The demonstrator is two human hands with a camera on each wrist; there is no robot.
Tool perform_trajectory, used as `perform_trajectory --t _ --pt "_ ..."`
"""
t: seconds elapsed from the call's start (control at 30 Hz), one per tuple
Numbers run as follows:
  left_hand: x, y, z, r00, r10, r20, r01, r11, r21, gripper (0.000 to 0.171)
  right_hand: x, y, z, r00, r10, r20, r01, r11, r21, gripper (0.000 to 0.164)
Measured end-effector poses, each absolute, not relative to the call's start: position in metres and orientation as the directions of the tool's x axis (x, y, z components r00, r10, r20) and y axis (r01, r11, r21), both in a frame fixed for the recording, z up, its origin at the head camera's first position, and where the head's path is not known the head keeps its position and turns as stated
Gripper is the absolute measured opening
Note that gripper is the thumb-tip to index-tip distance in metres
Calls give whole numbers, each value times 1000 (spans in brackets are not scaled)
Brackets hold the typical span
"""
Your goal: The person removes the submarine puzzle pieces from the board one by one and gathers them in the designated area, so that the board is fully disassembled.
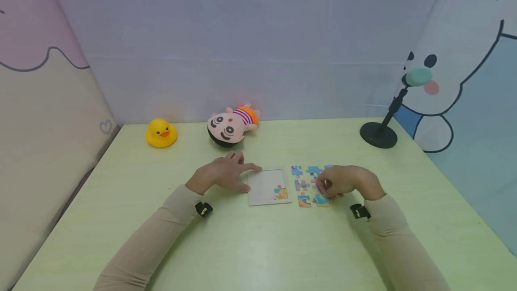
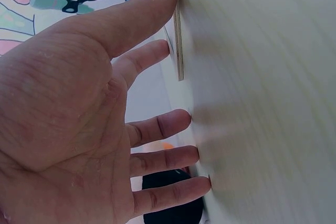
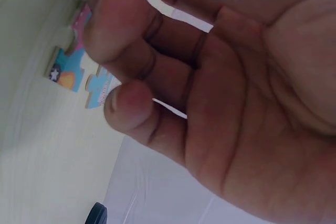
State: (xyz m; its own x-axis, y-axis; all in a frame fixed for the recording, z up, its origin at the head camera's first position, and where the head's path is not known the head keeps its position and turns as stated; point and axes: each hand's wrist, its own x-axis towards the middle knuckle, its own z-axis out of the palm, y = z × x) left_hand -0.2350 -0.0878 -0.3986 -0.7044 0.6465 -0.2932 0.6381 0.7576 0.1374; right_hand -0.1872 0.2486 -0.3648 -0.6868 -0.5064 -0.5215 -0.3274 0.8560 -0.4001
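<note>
A shallow white puzzle tray [image 1: 261, 190] lies flat on the table, with one joined picture section [image 1: 281, 193] in its lower right corner. My left hand [image 1: 226, 172] is at the tray's left side, fingers spread; thumb and index fingertips touch its edge, and the other fingertips rest on the table in the left wrist view. Loose jigsaw pieces [image 1: 301, 186] lie in rows right of the tray. Over their right part, my right hand [image 1: 341, 181] pinches a puzzle piece between thumb and index finger, mostly hidden by the fingers. Below it in the right wrist view lie blue-and-pink pieces [image 3: 67, 69].
A yellow rubber duck [image 1: 161, 134] sits at the back left. Behind the tray, a plush doll [image 1: 232, 125] lies on its side. At the back right stands a black stand [image 1: 379, 134] with a mint-green head. A pale curtain [image 1: 262, 48] hangs behind the table.
</note>
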Motion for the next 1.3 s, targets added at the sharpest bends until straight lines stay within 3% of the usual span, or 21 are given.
perform_trajectory --t 0.57,0.97,1.3 --pt "-234 -87 -398 -706 644 -294 641 758 120 62 -187 247 -361 -723 -529 -444 -378 842 -385 12" --pt "-235 -86 -399 -711 636 -301 638 763 104 63 -189 240 -364 -730 -607 -316 -447 772 -452 9" --pt "-235 -86 -397 -706 639 -304 634 762 131 62 -188 229 -367 -722 -619 -307 -439 754 -488 12"
